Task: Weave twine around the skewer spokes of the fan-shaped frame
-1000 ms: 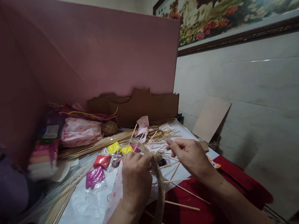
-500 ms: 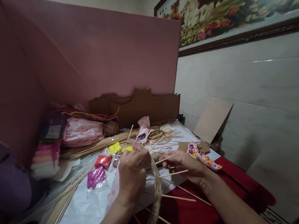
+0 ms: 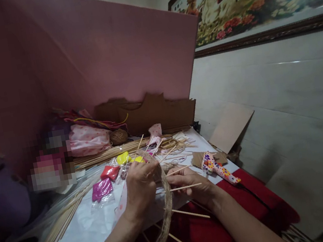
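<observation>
A half-woven basket of twine has a curved band (image 3: 168, 207) from which several thin wooden sticks (image 3: 190, 213) poke out like spokes. It stands tilted on edge between my hands. My left hand (image 3: 140, 187) is closed on the upper part of the band, thumb and fingers on its left side. On the right side my right hand (image 3: 190, 185) has its fingers pinched together close to the band, among two of the sticks. What those fingertips hold is too small to make out.
Behind lie bundled sticks (image 3: 107, 153), a twine ball (image 3: 119, 136) and pink cloth (image 3: 88, 139). Purple (image 3: 101, 189) and red (image 3: 109, 172) packets sit left. A flower-patterned glue gun (image 3: 220, 169) rests right on cardboard, its cord crossing the red cloth (image 3: 265, 198). Torn cardboard (image 3: 157, 113) leans at the back.
My right hand has shifted slightly down and left, its fingers now nearer the band. The left hand keeps its hold on the band. The view has turned a little.
</observation>
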### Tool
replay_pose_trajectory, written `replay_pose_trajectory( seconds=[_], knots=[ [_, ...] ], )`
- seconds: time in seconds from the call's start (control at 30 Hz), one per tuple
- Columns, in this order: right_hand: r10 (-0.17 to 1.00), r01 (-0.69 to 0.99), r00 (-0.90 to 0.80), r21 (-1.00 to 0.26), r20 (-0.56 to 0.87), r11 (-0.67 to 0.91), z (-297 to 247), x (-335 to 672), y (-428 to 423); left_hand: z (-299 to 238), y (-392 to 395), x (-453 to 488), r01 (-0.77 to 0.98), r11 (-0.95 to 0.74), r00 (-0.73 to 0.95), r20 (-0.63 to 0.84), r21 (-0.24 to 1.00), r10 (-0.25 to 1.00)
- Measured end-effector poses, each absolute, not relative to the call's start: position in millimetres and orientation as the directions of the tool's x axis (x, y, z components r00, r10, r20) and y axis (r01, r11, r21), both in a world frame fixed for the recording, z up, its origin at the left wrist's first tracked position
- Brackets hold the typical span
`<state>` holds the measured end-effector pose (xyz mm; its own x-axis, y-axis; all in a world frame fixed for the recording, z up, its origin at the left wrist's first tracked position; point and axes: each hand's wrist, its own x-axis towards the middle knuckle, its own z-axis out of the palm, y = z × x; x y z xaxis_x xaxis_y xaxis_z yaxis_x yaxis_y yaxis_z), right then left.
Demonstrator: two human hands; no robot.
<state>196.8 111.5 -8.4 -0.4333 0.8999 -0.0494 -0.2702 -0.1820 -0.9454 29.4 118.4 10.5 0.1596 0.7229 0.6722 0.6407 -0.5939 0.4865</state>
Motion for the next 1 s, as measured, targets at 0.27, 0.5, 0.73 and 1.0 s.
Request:
replay_pose_trajectory(
  seconds=[0.27, 0.5, 0.73, 1.0],
  knots=[
    [0.915, -0.306, -0.402, -0.935, -0.044, -0.179, -10.2, 193.7, 110.8, 7.8, 118.1, 30.2, 0.635, -0.598, 0.159, 0.675, 0.489, 0.721],
    [0.919, -0.331, -0.394, -0.93, -0.018, -0.16, -10.9, 192.9, 110.1, 7.9, 119.5, 31.5, 0.635, -0.592, 0.148, 0.674, 0.497, 0.724],
    [0.936, -0.355, -0.351, -0.923, -0.013, -0.146, -9.1, 193.2, 109.1, 9.3, 116.7, 31.7, 0.632, -0.583, 0.143, 0.662, 0.511, 0.736],
    [0.952, -0.372, -0.289, -0.904, -0.102, -0.21, -7.1, 195.1, 108.9, 7.0, 118.2, 33.7, 0.634, -0.581, 0.149, 0.656, 0.511, 0.74]
  ],
)
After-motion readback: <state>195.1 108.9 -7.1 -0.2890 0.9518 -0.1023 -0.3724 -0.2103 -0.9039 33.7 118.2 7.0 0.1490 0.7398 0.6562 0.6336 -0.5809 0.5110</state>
